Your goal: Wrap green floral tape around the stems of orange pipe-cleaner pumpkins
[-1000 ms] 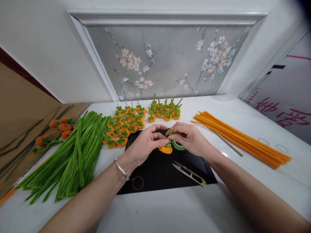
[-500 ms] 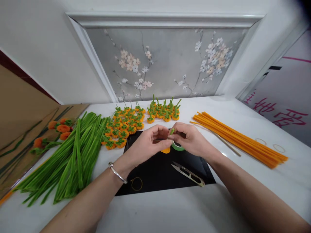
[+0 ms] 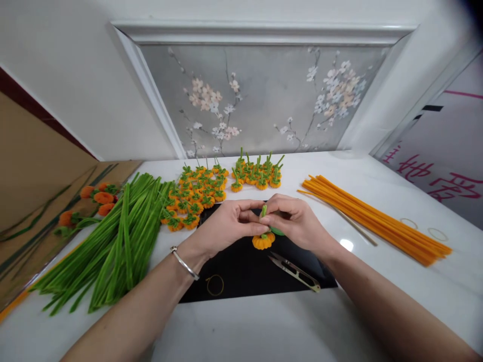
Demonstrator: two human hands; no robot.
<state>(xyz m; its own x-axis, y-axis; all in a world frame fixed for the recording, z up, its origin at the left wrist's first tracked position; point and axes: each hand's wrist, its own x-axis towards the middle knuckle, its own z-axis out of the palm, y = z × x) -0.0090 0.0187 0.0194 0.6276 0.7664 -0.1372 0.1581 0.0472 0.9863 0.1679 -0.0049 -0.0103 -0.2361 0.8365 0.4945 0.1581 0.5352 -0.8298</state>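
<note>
An orange pipe-cleaner pumpkin (image 3: 263,242) with a green stem hangs below my fingertips over the black mat (image 3: 241,279). My left hand (image 3: 232,224) pinches at the stem from the left, thumb and forefinger closed. From the right, my right hand (image 3: 292,219) pinches the upright green stem between thumb and fingers. A roll of green tape (image 3: 277,232) lies behind my right hand, mostly hidden. Thread snips (image 3: 296,272) lie on the mat below my right hand.
Green pipe cleaners (image 3: 124,246) lie heaped at left, orange pipe cleaners (image 3: 377,218) at right beside a thin stick (image 3: 356,226). Several finished pumpkins (image 3: 194,193) stand behind the mat, with more long-stemmed pumpkins (image 3: 260,173) near the wall. A yellow loop (image 3: 215,285) rests on the mat.
The pumpkin has tilted so its orange body shows more fully below my fingers, with the stem upright. My hands remain together around it, and the view has shifted slightly.
</note>
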